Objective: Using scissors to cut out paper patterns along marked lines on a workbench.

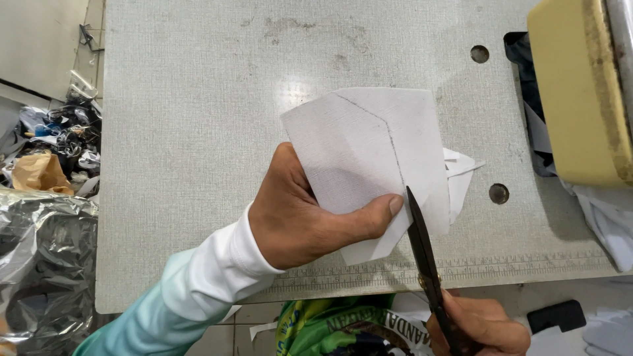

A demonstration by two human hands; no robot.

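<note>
My left hand holds a white piece of fabric above the grey worktable, thumb pressed on its lower edge. A thin pencil line runs across the fabric. My right hand grips black scissors at the table's front edge. The blades point up and away from me, and their tip sits at the fabric's lower edge just right of my thumb, along the drawn line. A smaller white scrap lies on the table behind the fabric.
A cream-coloured sewing machine body stands at the right with dark and white cloth beside it. Two round holes pierce the table. Crumpled bags and clutter lie on the floor at left. A black object rests near my right hand.
</note>
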